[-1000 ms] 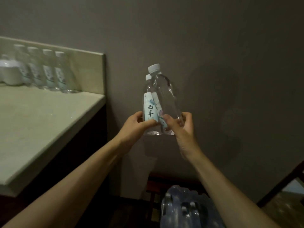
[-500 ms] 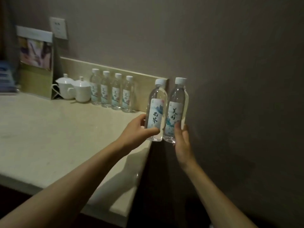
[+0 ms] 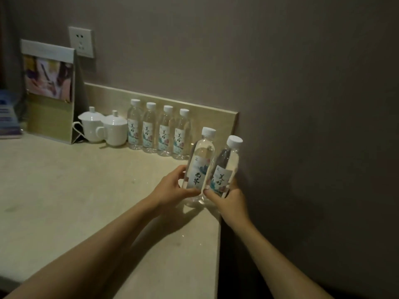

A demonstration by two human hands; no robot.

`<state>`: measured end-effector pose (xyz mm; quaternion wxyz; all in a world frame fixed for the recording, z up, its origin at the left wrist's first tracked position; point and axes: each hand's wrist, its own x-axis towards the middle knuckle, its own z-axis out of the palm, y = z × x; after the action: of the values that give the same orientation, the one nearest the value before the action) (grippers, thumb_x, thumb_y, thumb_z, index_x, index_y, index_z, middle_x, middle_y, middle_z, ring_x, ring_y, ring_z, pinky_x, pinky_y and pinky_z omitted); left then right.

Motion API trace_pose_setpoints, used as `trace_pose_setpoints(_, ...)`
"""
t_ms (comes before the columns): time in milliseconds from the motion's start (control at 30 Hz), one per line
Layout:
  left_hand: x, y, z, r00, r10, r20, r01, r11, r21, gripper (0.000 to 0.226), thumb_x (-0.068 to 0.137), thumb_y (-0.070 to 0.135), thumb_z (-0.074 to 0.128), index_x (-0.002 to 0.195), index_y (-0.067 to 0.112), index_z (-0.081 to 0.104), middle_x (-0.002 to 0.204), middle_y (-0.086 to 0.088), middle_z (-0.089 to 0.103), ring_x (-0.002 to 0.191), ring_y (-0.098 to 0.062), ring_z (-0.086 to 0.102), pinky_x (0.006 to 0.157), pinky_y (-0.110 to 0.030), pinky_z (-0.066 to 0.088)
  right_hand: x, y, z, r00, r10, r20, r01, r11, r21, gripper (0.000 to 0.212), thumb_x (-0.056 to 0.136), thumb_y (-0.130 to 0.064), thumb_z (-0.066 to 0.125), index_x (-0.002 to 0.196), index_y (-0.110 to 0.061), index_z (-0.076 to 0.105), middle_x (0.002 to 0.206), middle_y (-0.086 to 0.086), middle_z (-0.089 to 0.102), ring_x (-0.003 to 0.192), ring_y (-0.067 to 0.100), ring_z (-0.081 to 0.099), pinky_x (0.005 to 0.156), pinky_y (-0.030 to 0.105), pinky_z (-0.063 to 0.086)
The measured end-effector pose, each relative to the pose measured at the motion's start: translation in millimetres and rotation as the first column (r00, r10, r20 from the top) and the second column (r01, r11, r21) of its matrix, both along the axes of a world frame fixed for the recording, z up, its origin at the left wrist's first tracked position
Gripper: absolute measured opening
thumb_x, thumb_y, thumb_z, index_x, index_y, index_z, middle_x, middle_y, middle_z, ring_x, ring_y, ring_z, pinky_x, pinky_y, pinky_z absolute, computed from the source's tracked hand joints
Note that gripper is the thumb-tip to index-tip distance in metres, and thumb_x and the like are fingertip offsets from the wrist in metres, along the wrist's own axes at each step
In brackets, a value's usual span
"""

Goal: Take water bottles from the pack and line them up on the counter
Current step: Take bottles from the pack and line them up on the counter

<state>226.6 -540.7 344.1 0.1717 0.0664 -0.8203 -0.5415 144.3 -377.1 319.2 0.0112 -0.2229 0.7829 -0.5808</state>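
Two clear water bottles with white caps and pale labels are side by side over the counter's right end. My left hand (image 3: 172, 188) grips the left bottle (image 3: 199, 165) low on its label. My right hand (image 3: 228, 199) grips the right bottle (image 3: 225, 169), which leans right. Their bases are at or just above the beige counter (image 3: 86, 201); I cannot tell whether they touch it. A row of several matching bottles (image 3: 159, 130) stands against the backsplash behind them. The pack is out of view.
Two white lidded cups (image 3: 103, 128) stand left of the row. A standing display card (image 3: 49, 91) and a wall socket (image 3: 81, 42) are further left. The counter's right edge (image 3: 219, 244) drops off beside a grey wall.
Both hands carried the two bottles from the air beside the counter leftward and down onto its right end. The view turned left, and the pack on the floor left the frame.
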Motion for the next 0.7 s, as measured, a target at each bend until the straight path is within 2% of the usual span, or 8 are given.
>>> trace_pose_setpoints(67,-7,-5,0,1.000,0.007,0.027,-0.006,0.999,-0.046,0.062,0.079,0.013,0.077,0.133,0.021,0.048,0.123,-0.001,0.061,0.094,-0.019,0.069,0.073,-0.029,0.060,-10,-5,-2,1.000,-0.011,-0.003,0.011,0.998,0.068,0.061,0.071,-0.034,0.081,0.125,-0.022,0.053,0.114,0.003,0.062,0.106,0.020,0.062,0.086,0.037,0.058)
trace_pose_setpoints(100,-11,-7,1,0.999,0.003,0.037,-0.001,0.999,-0.051,0.062,0.080,0.012,0.076,0.133,0.021,0.047,0.124,-0.001,0.060,0.096,-0.019,0.069,0.076,-0.032,0.060,-15,-8,-4,1.000,-0.015,-0.006,0.015,0.997,0.074,0.062,0.071,-0.034,0.081,0.125,-0.022,0.053,0.116,0.005,0.060,0.108,0.021,0.060,0.087,0.039,0.057)
trace_pose_setpoints(200,-23,-14,0,0.999,-0.011,0.044,0.014,0.997,-0.074,0.060,0.083,0.012,0.072,0.135,0.023,0.044,0.129,-0.001,0.059,0.095,-0.014,0.067,0.073,-0.025,0.059,-30,-16,-4,0.998,-0.043,-0.051,0.050,0.990,0.135,0.059,0.071,-0.037,0.079,0.123,-0.023,0.054,0.116,0.004,0.053,0.109,0.019,0.055,0.085,0.031,0.053)
trace_pose_setpoints(300,-36,-21,0,0.999,-0.004,0.054,0.010,0.993,-0.113,0.058,0.085,0.013,0.070,0.134,0.025,0.043,0.132,0.001,0.057,0.088,-0.010,0.063,0.065,-0.019,0.054,-47,-23,-1,0.996,-0.055,-0.068,0.069,0.972,0.225,0.060,0.072,-0.042,0.077,0.123,-0.024,0.052,0.113,0.002,0.047,0.107,0.020,0.053,0.087,0.034,0.052)
trace_pose_setpoints(500,-57,-31,-5,0.998,0.035,0.043,-0.028,0.988,-0.150,0.061,0.084,0.013,0.072,0.135,0.027,0.042,0.131,0.003,0.059,0.094,-0.013,0.064,0.076,-0.026,0.056,-66,-38,-1,0.998,-0.037,-0.043,0.046,0.975,0.218,0.070,0.073,-0.042,0.076,0.130,-0.021,0.042,0.120,0.005,0.051,0.110,0.022,0.056,0.091,0.045,0.054)
trace_pose_setpoints(700,-82,-47,-7,0.996,0.088,0.000,-0.086,0.974,-0.209,0.060,0.078,0.015,0.077,0.132,0.020,0.049,0.127,-0.002,0.058,0.115,-0.019,0.059,0.094,-0.042,0.054,-75,-53,2,0.997,-0.051,-0.063,0.064,0.973,0.221,0.058,0.076,-0.037,0.077,0.123,-0.019,0.049,0.119,0.003,0.057,0.111,0.022,0.059,0.090,0.045,0.055)
